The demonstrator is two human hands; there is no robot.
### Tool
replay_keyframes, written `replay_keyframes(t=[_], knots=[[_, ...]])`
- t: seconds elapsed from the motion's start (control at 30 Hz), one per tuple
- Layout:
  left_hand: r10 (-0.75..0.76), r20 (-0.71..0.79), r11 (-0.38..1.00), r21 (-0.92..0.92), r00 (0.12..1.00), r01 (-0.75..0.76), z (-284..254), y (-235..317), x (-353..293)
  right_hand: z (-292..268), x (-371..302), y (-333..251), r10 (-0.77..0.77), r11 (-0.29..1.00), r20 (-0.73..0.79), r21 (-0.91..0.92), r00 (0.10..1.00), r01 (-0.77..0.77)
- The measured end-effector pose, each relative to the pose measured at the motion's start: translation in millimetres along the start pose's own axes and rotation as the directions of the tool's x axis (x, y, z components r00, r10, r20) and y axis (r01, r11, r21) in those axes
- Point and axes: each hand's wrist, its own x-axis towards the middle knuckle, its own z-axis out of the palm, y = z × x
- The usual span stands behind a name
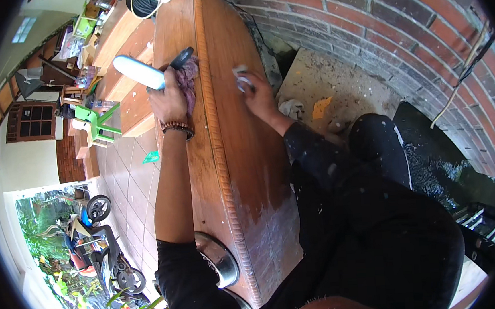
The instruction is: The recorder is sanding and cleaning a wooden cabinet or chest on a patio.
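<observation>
My left hand (169, 99) is closed around a smooth pale blue oblong object (138, 72), whose kind I cannot make out. A crumpled purple cloth (188, 84) lies against that hand on the wooden top, and a dark round piece (181, 58) sits just beyond it. My right hand (260, 99) has its fingers closed on a small whitish wad (242, 77) at the brown wooden panel (237, 132). A carved rope-like moulding (214, 128) runs between the two hands. Lower down, the panel carries a whitish, cloudy patch (270, 227).
Metal bowls (223, 259) stand by my left forearm. To the right are a brick wall (398, 12), a dirty ledge with a yellow leaf (322, 108), and dark water (430, 147). A green chair (99, 120) and a motorcycle (110, 250) stand on the left.
</observation>
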Motion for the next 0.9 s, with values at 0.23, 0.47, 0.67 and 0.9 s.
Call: replay_keyframes(t=[0.23, 0.47, 0.67, 0.9], knots=[[0.039, -0.028, 0.999, -0.013, 0.999, -0.039, -7, -9, -2, -6, -33, -44, 0.283, 0.922, 0.241, -0.337, 0.928, -0.194], [0.058, -0.055, 0.998, 0.007, 0.997, -0.058, 6, -11, 3, -18, -14, -8, 0.523, 0.828, 0.236, -0.369, 0.819, -0.422], [0.070, 0.022, 0.997, -0.023, 0.997, -0.070, 20, 22, -11, -40, -35, 52, 0.376, 0.904, 0.065, -0.245, 0.924, -0.351], [0.048, -0.066, 0.995, 0.090, 0.997, -0.042, -26, -10, -4, 11, -27, -58, 0.017, 0.977, 0.105, 0.212, 0.994, -0.039]])
